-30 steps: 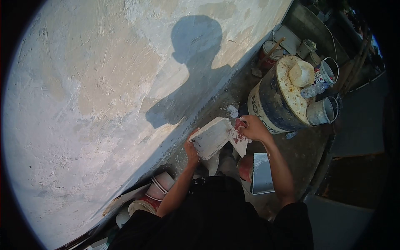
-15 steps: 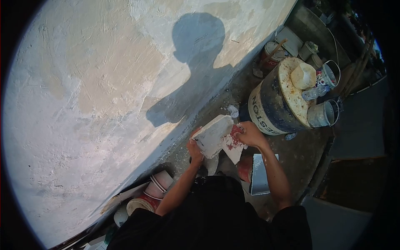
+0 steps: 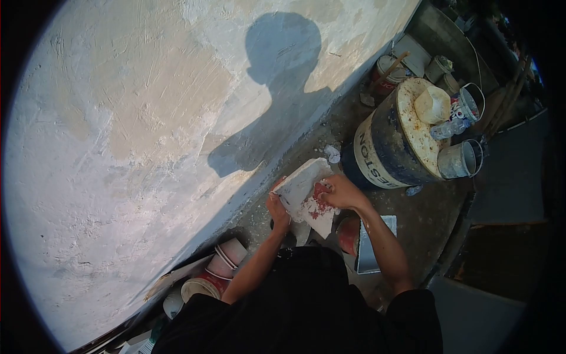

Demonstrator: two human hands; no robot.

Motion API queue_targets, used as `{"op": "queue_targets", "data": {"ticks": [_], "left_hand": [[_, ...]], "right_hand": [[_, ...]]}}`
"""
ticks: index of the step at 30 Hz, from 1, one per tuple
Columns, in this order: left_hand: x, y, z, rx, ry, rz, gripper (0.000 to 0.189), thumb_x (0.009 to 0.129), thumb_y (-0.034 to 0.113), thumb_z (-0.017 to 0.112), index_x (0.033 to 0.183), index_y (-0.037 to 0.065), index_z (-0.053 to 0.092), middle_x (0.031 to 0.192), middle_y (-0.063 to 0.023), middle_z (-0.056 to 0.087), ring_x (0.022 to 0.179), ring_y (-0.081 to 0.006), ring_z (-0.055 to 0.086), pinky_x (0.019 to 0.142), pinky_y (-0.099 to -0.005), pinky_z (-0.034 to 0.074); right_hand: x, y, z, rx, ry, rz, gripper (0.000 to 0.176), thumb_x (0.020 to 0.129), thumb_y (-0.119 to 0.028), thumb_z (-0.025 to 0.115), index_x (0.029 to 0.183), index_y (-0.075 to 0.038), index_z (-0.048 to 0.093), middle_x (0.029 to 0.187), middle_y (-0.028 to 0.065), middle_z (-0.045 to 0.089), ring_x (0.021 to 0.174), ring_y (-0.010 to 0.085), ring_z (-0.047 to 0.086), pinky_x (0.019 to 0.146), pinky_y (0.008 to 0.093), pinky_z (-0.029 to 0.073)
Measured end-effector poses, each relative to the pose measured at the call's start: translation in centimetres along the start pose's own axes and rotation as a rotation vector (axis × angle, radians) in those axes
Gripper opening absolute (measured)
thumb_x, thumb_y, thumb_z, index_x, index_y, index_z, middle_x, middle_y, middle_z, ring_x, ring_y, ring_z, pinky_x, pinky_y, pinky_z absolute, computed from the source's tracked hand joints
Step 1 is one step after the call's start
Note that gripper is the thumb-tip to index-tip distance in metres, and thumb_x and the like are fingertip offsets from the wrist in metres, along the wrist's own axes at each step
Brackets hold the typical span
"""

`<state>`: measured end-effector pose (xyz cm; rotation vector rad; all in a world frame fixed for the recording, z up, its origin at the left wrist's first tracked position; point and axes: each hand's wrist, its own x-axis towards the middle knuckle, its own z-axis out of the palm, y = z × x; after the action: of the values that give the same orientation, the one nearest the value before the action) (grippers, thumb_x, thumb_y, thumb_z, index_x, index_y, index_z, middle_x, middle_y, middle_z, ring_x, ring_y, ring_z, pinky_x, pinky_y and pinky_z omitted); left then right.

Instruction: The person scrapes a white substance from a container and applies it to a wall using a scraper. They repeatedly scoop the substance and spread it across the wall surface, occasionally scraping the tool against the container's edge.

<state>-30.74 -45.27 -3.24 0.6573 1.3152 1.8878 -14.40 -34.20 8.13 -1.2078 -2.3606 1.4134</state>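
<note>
My left hand [image 3: 278, 206] is closed around the left edge of a pale flat board [image 3: 296, 184] smeared with white plaster. In my right hand [image 3: 345, 193] is a wide scraper [image 3: 320, 219], its red surface crusted with white and its broad pale blade pointing down toward me. My fingers are wrapped over the scraper's red part. The scraper overlaps the board's right side in this view. Both things are in front of my body, above the floor.
A plaster-patched wall [image 3: 147, 135] rises on the left, with my shadow on it. A large drum [image 3: 383, 147] at right carries a tub [image 3: 432, 105], a plastic bottle [image 3: 451, 128] and a metal bucket [image 3: 457, 160]. Pink buckets [image 3: 227, 258] stand lower left; a tray [image 3: 377, 245] lies near my right forearm.
My right hand has moved left with the scraper, which now overlaps more of the board. The board has tilted slightly in my left hand.
</note>
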Motion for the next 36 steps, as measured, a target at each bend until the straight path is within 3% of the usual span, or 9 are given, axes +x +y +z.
{"op": "queue_targets", "data": {"ticks": [7,10,13,16,19,25,31,36], "left_hand": [[-0.1,0.3,-0.2,-0.006,-0.006,-0.019,0.070,0.099,0.053,0.028,0.122,-0.008,0.054,0.115,-0.0187,0.060,0.104,-0.0235,0.058,0.093,-0.0356,0.044],[0.3,0.0,-0.2,0.005,-0.012,0.033,0.071,0.099,0.054,0.029,0.122,-0.008,0.054,0.116,-0.0191,0.060,0.106,-0.0238,0.057,0.094,-0.0363,0.044],[0.7,0.3,-0.8,0.025,-0.042,0.022,0.073,0.098,0.056,0.030,0.122,-0.009,0.053,0.116,-0.0199,0.060,0.107,-0.0248,0.057,0.094,-0.0368,0.043],[0.7,1.0,-0.9,0.029,-0.087,0.060,0.077,0.095,0.060,0.032,0.122,-0.009,0.054,0.117,-0.0204,0.060,0.108,-0.0257,0.057,0.094,-0.0375,0.043],[0.8,1.0,-0.7,0.108,-0.094,0.158,0.079,0.094,0.063,0.033,0.120,-0.009,0.054,0.117,-0.0205,0.060,0.107,-0.0258,0.057,0.095,-0.0381,0.043],[0.5,1.9,0.4,0.091,0.005,0.172,0.080,0.093,0.064,0.033,0.117,-0.009,0.056,0.115,-0.0203,0.061,0.107,-0.0256,0.057,0.093,-0.0380,0.043],[0.4,0.9,0.3,0.002,0.085,0.135,0.071,0.098,0.055,0.029,0.116,-0.008,0.056,0.115,-0.0198,0.061,0.105,-0.0253,0.058,0.093,-0.0370,0.043],[0.5,0.6,-0.1,0.004,0.099,0.130,0.066,0.100,0.051,0.028,0.117,-0.007,0.056,0.114,-0.0194,0.061,0.104,-0.0251,0.058,0.094,-0.0367,0.042]], "right_hand": [[0.0,-1.7,-0.6,0.033,-0.056,0.030,0.023,0.070,-0.011,0.067,0.086,0.005,0.064,0.067,0.0195,0.063,0.061,0.0227,0.063,0.060,0.0360,0.047],[-0.2,-2.0,-1.2,0.009,0.021,0.010,0.022,0.071,-0.011,0.067,0.086,0.004,0.063,0.067,0.0200,0.062,0.061,0.0257,0.064,0.060,0.0369,0.047],[-0.8,-3.2,-2.5,-0.049,0.060,0.008,0.021,0.071,-0.011,0.066,0.086,0.004,0.063,0.068,0.0214,0.062,0.064,0.0311,0.065,0.061,0.0383,0.047],[-1.2,-3.6,-3.4,-0.125,0.120,0.049,0.020,0.068,-0.011,0.063,0.080,0.005,0.063,0.073,0.0273,0.060,0.073,0.0422,0.062,0.067,0.0452,0.047],[-0.9,-3.1,-3.5,-0.157,0.066,0.060,0.018,0.066,-0.011,0.062,0.075,0.005,0.063,0.073,0.0280,0.061,0.075,0.0430,0.062,0.069,0.0460,0.048],[0.2,-2.7,-2.8,-0.207,0.011,0.105,0.021,0.064,-0.011,0.061,0.078,0.004,0.066,0.075,0.0282,0.062,0.076,0.0431,0.063,0.071,0.0446,0.050],[0.3,-2.4,-2.1,-0.139,-0.021,-0.004,0.024,0.065,-0.012,0.066,0.081,0.007,0.064,0.069,0.0253,0.062,0.068,0.0375,0.066,0.061,0.0390,0.050],[0.4,-1.5,-1.9,-0.092,-0.048,0.041,0.024,0.066,-0.011,0.067,0.084,0.005,0.066,0.065,0.0205,0.064,0.062,0.0265,0.067,0.058,0.0352,0.049]]}}
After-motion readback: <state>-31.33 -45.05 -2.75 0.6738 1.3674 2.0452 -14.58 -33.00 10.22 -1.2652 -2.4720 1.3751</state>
